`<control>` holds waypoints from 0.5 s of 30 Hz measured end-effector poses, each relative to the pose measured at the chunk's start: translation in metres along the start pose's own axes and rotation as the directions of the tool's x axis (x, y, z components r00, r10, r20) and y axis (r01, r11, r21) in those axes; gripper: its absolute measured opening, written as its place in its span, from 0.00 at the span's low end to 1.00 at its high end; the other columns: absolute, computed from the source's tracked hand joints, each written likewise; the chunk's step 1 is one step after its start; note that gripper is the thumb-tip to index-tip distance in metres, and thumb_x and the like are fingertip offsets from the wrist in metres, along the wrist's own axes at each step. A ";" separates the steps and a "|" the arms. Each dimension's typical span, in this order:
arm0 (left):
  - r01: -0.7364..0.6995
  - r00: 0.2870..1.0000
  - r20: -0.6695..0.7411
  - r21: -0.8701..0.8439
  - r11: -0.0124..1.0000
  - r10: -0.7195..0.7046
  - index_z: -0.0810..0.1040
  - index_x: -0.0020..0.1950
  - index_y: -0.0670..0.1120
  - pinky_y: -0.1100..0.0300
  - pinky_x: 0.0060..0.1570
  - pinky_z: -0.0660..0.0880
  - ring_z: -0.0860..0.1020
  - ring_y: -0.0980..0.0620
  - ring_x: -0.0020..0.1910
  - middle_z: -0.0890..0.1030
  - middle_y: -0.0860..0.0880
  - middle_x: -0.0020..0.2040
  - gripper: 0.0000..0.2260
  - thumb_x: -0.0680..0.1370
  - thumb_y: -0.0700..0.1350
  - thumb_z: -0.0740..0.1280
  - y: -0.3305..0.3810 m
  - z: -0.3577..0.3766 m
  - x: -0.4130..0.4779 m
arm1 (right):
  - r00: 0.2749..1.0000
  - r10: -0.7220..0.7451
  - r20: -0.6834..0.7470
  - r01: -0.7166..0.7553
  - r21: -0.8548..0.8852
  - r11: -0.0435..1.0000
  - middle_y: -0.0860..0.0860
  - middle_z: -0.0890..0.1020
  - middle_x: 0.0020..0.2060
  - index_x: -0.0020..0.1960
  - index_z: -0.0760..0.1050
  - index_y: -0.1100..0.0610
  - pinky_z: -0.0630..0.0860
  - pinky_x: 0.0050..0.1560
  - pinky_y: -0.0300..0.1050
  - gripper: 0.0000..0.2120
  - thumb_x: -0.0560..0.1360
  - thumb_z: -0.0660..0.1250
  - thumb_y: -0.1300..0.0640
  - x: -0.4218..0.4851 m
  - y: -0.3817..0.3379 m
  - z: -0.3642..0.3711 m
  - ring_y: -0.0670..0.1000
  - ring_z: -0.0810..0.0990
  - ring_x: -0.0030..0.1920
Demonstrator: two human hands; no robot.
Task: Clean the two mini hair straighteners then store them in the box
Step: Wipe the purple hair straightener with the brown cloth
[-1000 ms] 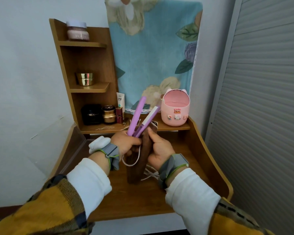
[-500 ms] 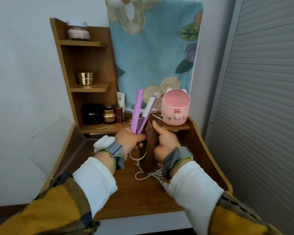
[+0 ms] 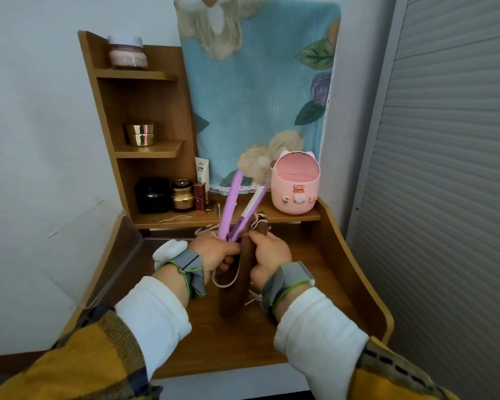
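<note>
**Hazard: loose cord and splayed arms during wiping**

At centre frame, above the surface [image 3: 315, 298], the left hand [image 3: 214, 252] has its fingers curled round the hinge end of the purple straightener [image 3: 231, 203], whose arms splay upward. The right hand [image 3: 269, 252] pinches a brown cloth [image 3: 234, 290] beside it. The white cord [image 3: 224, 282] loops loose below and could snag the cloth. The tips stand near the pink bin [image 3: 296, 189], so a swing might topple it.
</note>
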State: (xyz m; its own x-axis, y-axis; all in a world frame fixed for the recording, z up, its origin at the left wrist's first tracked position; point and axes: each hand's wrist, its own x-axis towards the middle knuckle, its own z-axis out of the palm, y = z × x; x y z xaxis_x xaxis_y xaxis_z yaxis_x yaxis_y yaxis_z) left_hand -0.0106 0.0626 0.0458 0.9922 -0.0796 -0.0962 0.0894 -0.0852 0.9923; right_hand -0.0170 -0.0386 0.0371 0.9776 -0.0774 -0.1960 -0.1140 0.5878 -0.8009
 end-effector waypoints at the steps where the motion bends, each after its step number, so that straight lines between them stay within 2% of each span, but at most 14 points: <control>1: 0.004 1.000 0.028 -0.004 1.000 -0.004 0.75 0.39 0.44 0.70 0.18 0.59 0.63 0.58 0.17 0.68 0.48 0.26 0.08 0.72 0.32 0.68 0.000 0.000 -0.001 | 0.998 -0.013 -0.054 0.012 -0.010 1.000 0.63 0.80 0.40 0.47 0.78 0.61 0.78 0.46 0.60 0.06 0.76 0.62 0.65 0.003 -0.003 0.000 0.60 0.79 0.37; 4: -0.015 0.999 0.037 -0.058 0.998 0.017 0.77 0.40 0.41 0.70 0.18 0.60 0.65 0.59 0.18 0.71 0.48 0.29 0.04 0.72 0.34 0.70 0.006 -0.005 -0.003 | 0.991 -0.005 -0.136 0.010 0.034 0.999 0.58 0.82 0.35 0.44 0.79 0.59 0.79 0.44 0.58 0.02 0.74 0.68 0.62 0.015 -0.017 -0.003 0.57 0.80 0.36; 6: -0.031 0.999 0.014 -0.132 0.991 0.033 0.76 0.41 0.40 0.70 0.17 0.60 0.65 0.60 0.18 0.73 0.49 0.27 0.03 0.73 0.35 0.70 0.010 -0.012 -0.002 | 0.980 0.000 -0.199 0.008 0.039 0.999 0.58 0.81 0.37 0.41 0.78 0.59 0.79 0.44 0.57 0.03 0.73 0.70 0.59 0.023 -0.031 -0.008 0.57 0.81 0.38; 8: -0.048 0.998 -0.036 -0.185 0.982 0.042 0.76 0.42 0.41 0.70 0.17 0.60 0.65 0.60 0.18 0.73 0.49 0.28 0.03 0.73 0.35 0.69 0.009 -0.017 0.001 | 0.972 -0.014 -0.235 0.015 0.004 1.000 0.59 0.81 0.42 0.48 0.78 0.61 0.78 0.47 0.56 0.10 0.72 0.71 0.56 0.026 -0.040 -0.013 0.59 0.81 0.45; 9: -0.056 0.997 -0.065 -0.197 0.979 0.044 0.76 0.43 0.41 0.70 0.17 0.60 0.64 0.59 0.18 0.73 0.49 0.28 0.03 0.74 0.36 0.69 0.008 -0.020 0.002 | 0.972 -0.022 -0.233 0.021 -0.005 1.000 0.58 0.81 0.43 0.51 0.77 0.62 0.78 0.48 0.55 0.12 0.73 0.71 0.54 0.029 -0.045 -0.017 0.58 0.80 0.47; 11: -0.065 0.987 -0.156 -0.215 0.974 0.032 0.76 0.43 0.41 0.71 0.18 0.60 0.64 0.59 0.18 0.72 0.48 0.29 0.03 0.74 0.37 0.69 0.003 -0.028 0.009 | 0.966 -0.048 -0.253 0.051 0.008 0.999 0.56 0.80 0.42 0.50 0.75 0.61 0.75 0.47 0.52 0.11 0.74 0.69 0.54 0.026 -0.051 -0.025 0.57 0.79 0.45; 15: -0.098 0.932 -0.363 -0.265 0.959 -0.005 0.75 0.39 0.42 0.69 0.20 0.62 0.65 0.58 0.18 0.71 0.52 0.22 0.06 0.73 0.40 0.70 -0.007 -0.051 0.022 | 0.934 -0.056 -0.352 0.062 0.007 0.998 0.56 0.82 0.47 0.41 0.75 0.57 0.75 0.52 0.52 0.11 0.72 0.71 0.50 0.028 -0.056 -0.045 0.55 0.79 0.42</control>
State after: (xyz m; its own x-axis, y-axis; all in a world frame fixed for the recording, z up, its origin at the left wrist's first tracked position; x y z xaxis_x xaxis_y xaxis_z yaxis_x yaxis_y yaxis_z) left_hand 0.0148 0.1117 0.0408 0.9556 0.2872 -0.0667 0.0116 0.1897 0.9818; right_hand 0.0090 -0.1101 0.0514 0.8574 -0.3883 -0.3377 -0.0517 0.5878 -0.8073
